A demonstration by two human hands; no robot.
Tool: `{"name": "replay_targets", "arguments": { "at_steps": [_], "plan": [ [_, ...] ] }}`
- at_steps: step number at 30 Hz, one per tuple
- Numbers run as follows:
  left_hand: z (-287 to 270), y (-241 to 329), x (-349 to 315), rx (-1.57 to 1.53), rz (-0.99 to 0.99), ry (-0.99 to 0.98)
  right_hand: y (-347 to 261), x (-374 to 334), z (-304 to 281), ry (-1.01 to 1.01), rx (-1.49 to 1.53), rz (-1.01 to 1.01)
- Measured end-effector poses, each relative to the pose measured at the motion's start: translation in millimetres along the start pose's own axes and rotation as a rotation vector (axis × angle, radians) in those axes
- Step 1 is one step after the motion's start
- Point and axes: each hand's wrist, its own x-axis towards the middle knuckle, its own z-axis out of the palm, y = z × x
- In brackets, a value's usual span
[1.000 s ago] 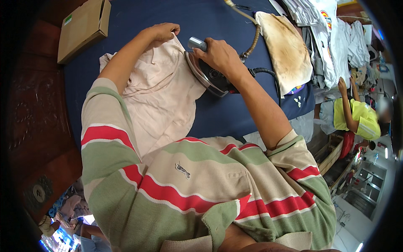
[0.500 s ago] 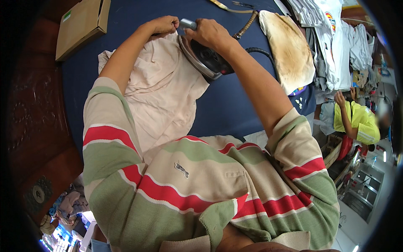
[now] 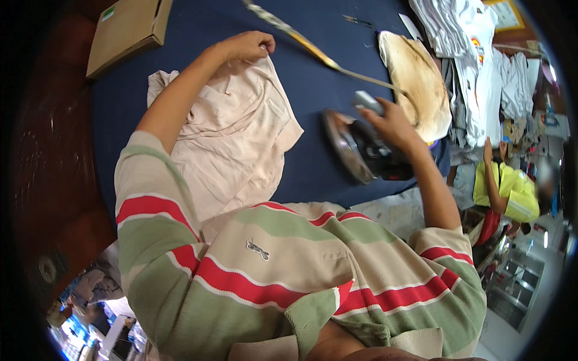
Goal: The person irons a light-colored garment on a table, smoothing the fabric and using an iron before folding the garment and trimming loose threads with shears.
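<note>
My left hand (image 3: 250, 46) pinches the far edge of a pale pink garment (image 3: 241, 129), which lies creased on a dark blue table cover (image 3: 313, 150). The garment's near end runs under my left arm and against my shirt. My right hand (image 3: 391, 122) is wrapped round the handle of a steam iron (image 3: 361, 147) with a black body and shiny metal rim, slightly blurred. The iron is right of the garment and apart from it. To its right lies a cream pad (image 3: 415, 84) with brown scorch marks.
A cardboard box (image 3: 129, 36) lies at the far left. A cord (image 3: 313, 51), partly wrapped, crosses the table's far side to the pad. Small dark snips (image 3: 359, 21) lie beyond. White and grey garments (image 3: 466, 66) are piled at the right, near a person in a yellow top (image 3: 512, 189).
My right hand has carried the iron off the garment, to the right and nearer me. The cord now stretches across the table. My left hand stays at the garment's edge.
</note>
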Motion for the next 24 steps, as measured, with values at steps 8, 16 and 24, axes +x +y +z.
{"name": "replay_targets", "arguments": {
  "at_steps": [8, 16, 24],
  "plan": [
    [3, 46, -94, -0.418, 0.037, 0.050, 142, 90, -114, 0.448, -0.269, 0.060],
    [44, 88, -171, 0.054, 0.038, 0.567, 130, 124, -102, 0.733, -0.715, -0.277],
    [255, 18, -226, 0.459, -0.162, 1.096, -57, 0, 131, -0.067, 0.085, -1.117]
  ]
}}
